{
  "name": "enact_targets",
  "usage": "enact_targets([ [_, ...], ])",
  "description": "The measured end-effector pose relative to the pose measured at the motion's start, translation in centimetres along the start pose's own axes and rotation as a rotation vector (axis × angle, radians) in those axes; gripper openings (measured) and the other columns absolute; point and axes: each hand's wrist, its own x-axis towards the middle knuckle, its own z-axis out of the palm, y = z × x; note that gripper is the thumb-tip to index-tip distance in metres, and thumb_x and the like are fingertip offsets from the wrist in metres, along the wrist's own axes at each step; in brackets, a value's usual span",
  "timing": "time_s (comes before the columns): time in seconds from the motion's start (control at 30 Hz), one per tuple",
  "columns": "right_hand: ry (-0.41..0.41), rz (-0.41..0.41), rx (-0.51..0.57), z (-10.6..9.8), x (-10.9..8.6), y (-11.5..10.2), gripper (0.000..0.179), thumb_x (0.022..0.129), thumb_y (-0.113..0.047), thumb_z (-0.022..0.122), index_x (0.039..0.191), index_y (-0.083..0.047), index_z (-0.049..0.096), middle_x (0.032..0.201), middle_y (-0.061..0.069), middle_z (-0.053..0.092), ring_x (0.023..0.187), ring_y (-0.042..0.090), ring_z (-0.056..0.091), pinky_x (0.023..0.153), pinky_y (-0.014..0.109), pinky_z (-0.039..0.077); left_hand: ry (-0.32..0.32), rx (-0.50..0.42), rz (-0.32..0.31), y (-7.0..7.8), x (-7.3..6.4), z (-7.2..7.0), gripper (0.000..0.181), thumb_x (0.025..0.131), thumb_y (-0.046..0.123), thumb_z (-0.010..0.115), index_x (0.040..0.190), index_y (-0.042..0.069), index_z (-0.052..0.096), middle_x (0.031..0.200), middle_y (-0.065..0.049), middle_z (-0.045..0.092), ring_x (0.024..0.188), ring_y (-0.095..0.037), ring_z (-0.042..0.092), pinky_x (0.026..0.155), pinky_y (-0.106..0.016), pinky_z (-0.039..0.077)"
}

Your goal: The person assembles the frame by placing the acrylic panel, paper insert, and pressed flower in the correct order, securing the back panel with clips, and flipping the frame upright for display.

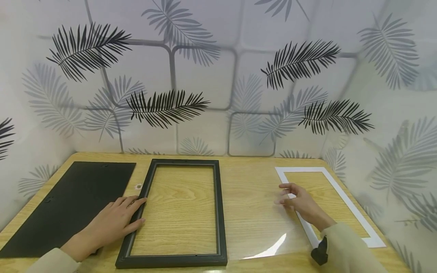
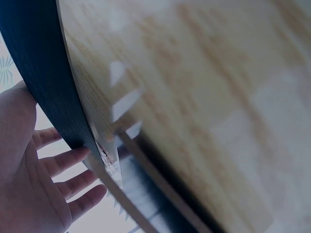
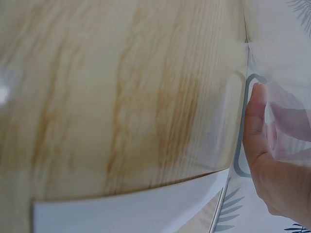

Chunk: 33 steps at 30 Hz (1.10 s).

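An empty black picture frame (image 1: 221, 212) lies flat in the middle of the table. My left hand (image 1: 114, 218) rests on its left side, fingers and thumb extended; in the left wrist view the fingers are spread beside the dark frame bar (image 2: 48, 73). Right of the frame lies a clear sheet (image 1: 256, 216), showing mainly by its glare. My right hand (image 1: 304, 203) is over the sheet's right edge and the left strip of a white mat (image 1: 348, 199), fingers loosely bent. In the right wrist view nothing is seen gripped in that hand (image 3: 269, 165); whether it touches the sheet cannot be told.
A black backing board (image 1: 75, 201) lies at the table's left, partly under the left forearm. A small whitish spot (image 1: 138, 186) is between board and frame. Behind and beside the wood-grain table (image 1: 246, 161) hang pale leaf-patterned curtains (image 1: 205, 76).
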Motion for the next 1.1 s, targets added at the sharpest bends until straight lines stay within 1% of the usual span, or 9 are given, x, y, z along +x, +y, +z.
enact_targets([
  [0.07,-0.003,0.000,0.027,0.0,0.0,0.0,0.058,0.082,0.007,0.058,0.133,0.011,0.030,0.109,0.015,0.045,0.075,0.007,0.058,0.065,0.019,0.048,-0.001,0.000,-0.002,0.0,0.0,0.0,0.056,0.088,0.049,0.053,0.130,0.012,0.050,0.124,-0.013,0.054,0.108,-0.034,0.054,0.077,-0.049,0.047],
  [0.17,-0.008,-0.020,0.035,-0.2,0.0,0.0,0.058,0.083,0.007,0.055,0.134,0.011,0.027,0.111,0.015,0.044,0.076,0.007,0.059,0.065,0.020,0.048,0.003,0.002,-0.002,0.0,0.0,0.1,0.056,0.088,0.049,0.053,0.130,0.012,0.050,0.123,-0.014,0.055,0.107,-0.034,0.054,0.077,-0.049,0.047],
  [0.3,-0.013,-0.068,0.039,-0.6,-0.2,-0.1,0.058,0.084,0.006,0.053,0.135,0.011,0.025,0.112,0.014,0.041,0.078,0.006,0.057,0.070,0.022,0.050,0.005,0.002,-0.003,0.0,0.0,0.1,0.056,0.088,0.049,0.053,0.130,0.012,0.050,0.123,-0.014,0.055,0.108,-0.034,0.054,0.078,-0.049,0.047],
  [0.4,-0.013,-0.096,0.052,-0.7,-0.2,-0.1,0.059,0.083,0.008,0.052,0.135,0.011,0.024,0.112,0.014,0.040,0.080,0.007,0.057,0.076,0.025,0.052,0.000,-0.001,-0.004,0.0,0.0,0.2,0.056,0.088,0.049,0.053,0.130,0.012,0.050,0.124,-0.013,0.054,0.108,-0.034,0.053,0.078,-0.049,0.047],
  [0.5,-0.019,-0.113,0.059,-0.9,-0.3,0.0,0.060,0.082,0.010,0.052,0.135,0.012,0.023,0.111,0.013,0.040,0.082,0.008,0.058,0.078,0.025,0.052,-0.001,-0.003,-0.005,0.0,-0.1,0.2,0.056,0.088,0.049,0.053,0.130,0.012,0.050,0.124,-0.013,0.054,0.108,-0.033,0.053,0.078,-0.049,0.047],
  [0.7,-0.003,-0.125,0.079,-1.1,-0.3,-0.1,0.060,0.083,0.011,0.051,0.135,0.012,0.022,0.106,0.009,0.043,0.083,0.009,0.059,0.077,0.024,0.052,0.004,-0.005,-0.001,0.0,-0.1,0.1,0.056,0.088,0.048,0.053,0.130,0.012,0.050,0.124,-0.013,0.055,0.108,-0.033,0.053,0.077,-0.049,0.047],
  [1.0,0.020,-0.100,0.147,-1.6,-0.5,-0.7,0.062,0.085,0.009,0.052,0.137,0.011,0.018,0.108,0.007,0.042,0.085,0.009,0.063,0.081,0.024,0.052,-0.007,-0.010,-0.004,0.0,-0.1,0.2,0.056,0.088,0.049,0.052,0.131,0.012,0.049,0.125,-0.013,0.054,0.108,-0.033,0.053,0.078,-0.050,0.046],
  [1.1,0.024,-0.099,0.167,-1.6,-0.5,-0.8,0.061,0.086,0.008,0.053,0.137,0.008,0.020,0.108,0.006,0.042,0.087,0.009,0.064,0.081,0.023,0.051,-0.012,-0.015,-0.007,0.0,-0.2,0.1,0.057,0.088,0.049,0.052,0.131,0.012,0.049,0.125,-0.013,0.053,0.108,-0.033,0.053,0.079,-0.050,0.046],
])
